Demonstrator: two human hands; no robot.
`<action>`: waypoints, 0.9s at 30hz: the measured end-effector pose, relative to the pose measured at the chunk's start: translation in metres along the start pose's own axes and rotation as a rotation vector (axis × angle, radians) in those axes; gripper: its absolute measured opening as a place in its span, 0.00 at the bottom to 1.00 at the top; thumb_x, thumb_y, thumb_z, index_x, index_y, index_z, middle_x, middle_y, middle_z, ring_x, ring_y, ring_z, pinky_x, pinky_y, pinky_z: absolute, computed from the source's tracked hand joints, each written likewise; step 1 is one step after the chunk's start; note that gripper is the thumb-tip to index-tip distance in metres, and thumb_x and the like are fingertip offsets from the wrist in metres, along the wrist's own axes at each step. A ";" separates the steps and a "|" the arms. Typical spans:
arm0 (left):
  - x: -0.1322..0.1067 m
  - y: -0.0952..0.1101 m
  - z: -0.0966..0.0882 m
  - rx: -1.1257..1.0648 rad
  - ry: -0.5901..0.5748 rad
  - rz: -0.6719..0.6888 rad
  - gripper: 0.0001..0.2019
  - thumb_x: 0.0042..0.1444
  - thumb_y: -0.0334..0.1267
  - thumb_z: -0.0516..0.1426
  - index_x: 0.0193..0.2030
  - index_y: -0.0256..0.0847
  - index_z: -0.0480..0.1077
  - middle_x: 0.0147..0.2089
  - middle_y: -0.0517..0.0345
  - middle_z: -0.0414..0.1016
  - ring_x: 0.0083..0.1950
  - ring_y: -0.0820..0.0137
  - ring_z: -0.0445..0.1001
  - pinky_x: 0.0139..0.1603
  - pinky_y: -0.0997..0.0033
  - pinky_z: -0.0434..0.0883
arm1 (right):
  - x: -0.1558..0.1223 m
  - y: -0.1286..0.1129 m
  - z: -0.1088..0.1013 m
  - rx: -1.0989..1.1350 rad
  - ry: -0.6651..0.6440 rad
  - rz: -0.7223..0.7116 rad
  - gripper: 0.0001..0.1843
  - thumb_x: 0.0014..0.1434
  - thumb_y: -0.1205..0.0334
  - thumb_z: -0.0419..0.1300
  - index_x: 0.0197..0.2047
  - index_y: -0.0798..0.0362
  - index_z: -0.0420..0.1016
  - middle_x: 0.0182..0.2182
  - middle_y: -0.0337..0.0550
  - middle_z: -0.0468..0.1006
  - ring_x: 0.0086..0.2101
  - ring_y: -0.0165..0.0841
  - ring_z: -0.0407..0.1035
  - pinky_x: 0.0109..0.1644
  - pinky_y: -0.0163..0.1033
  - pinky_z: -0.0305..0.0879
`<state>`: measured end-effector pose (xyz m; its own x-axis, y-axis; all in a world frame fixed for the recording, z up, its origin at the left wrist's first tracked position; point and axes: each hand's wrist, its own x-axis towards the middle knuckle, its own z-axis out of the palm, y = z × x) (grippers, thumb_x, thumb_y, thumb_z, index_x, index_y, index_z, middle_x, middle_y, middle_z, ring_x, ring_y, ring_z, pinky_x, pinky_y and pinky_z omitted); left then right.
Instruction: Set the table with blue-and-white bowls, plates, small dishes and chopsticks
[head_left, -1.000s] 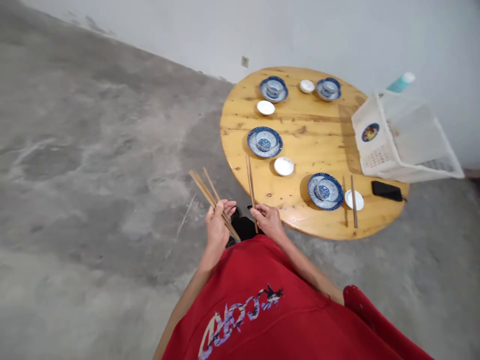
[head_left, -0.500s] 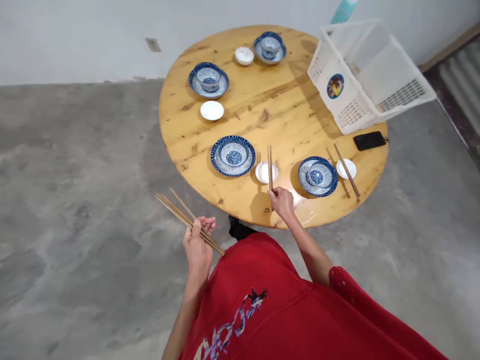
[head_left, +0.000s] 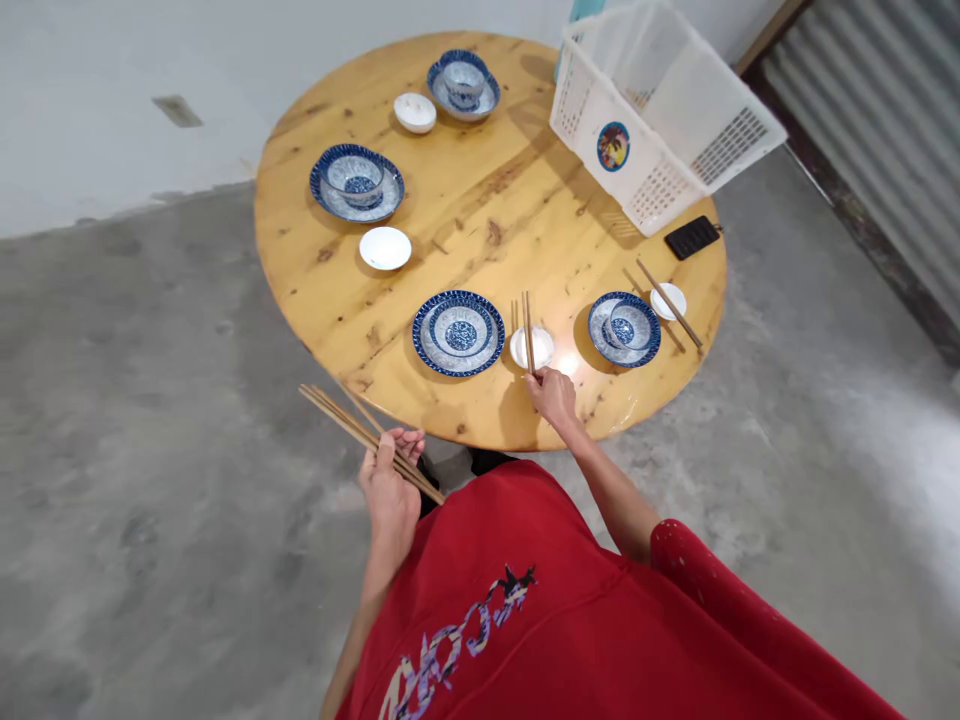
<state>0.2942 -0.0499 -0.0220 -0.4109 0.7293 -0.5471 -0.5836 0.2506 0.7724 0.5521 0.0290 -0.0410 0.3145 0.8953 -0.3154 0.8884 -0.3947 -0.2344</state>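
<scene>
My left hand (head_left: 391,482) is closed around a bundle of several wooden chopsticks (head_left: 341,416), off the table's near left edge. At the front of the table, my right hand (head_left: 553,396) grips a pair of chopsticks (head_left: 529,332) that lies over a small white dish (head_left: 541,348). A blue-and-white bowl on a patterned plate (head_left: 424,358) sits left of that dish. To its right, another bowl (head_left: 628,324) stands on a similar plate (head_left: 600,335). Farther right, a second pair of chopsticks (head_left: 670,305) rests across another white dish (head_left: 676,296).
A white plastic basket (head_left: 652,195) stands at the back right of the round wooden table (head_left: 480,240), with a black phone (head_left: 692,238) in front. Two more plates with bowls (head_left: 357,184) (head_left: 463,86) and white dishes (head_left: 385,248) (head_left: 415,113) occupy the left and back.
My view has turned to the right, so the table appears farther left. My right hand has shifted slightly, with the chopsticks still in it over the dish. The left hand keeps its bundle.
</scene>
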 end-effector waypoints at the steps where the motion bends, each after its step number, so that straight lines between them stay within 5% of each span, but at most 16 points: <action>1: 0.007 0.007 -0.001 0.013 -0.019 -0.001 0.13 0.53 0.46 0.64 0.35 0.38 0.71 0.31 0.58 0.77 0.36 0.70 0.79 0.44 0.69 0.74 | 0.000 -0.004 0.001 -0.015 0.005 0.030 0.18 0.67 0.52 0.53 0.45 0.53 0.80 0.41 0.52 0.82 0.44 0.41 0.75 0.43 0.37 0.61; 9: 0.046 0.049 -0.015 0.087 -0.098 -0.015 0.15 0.51 0.47 0.65 0.35 0.36 0.71 0.30 0.56 0.77 0.36 0.69 0.79 0.43 0.69 0.74 | -0.006 -0.026 0.002 -0.060 0.051 0.142 0.19 0.68 0.52 0.51 0.44 0.53 0.80 0.41 0.53 0.82 0.45 0.42 0.75 0.44 0.38 0.62; 27: 0.061 0.058 0.010 0.143 -0.232 -0.011 0.16 0.50 0.48 0.65 0.35 0.37 0.72 0.29 0.58 0.77 0.35 0.70 0.79 0.41 0.71 0.74 | -0.003 -0.023 0.007 -0.049 0.063 0.152 0.19 0.68 0.52 0.52 0.44 0.54 0.80 0.42 0.53 0.82 0.44 0.43 0.75 0.42 0.38 0.62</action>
<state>0.2426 0.0154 -0.0070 -0.2238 0.8485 -0.4796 -0.4754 0.3345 0.8137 0.5279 0.0338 -0.0408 0.4652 0.8381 -0.2849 0.8441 -0.5170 -0.1425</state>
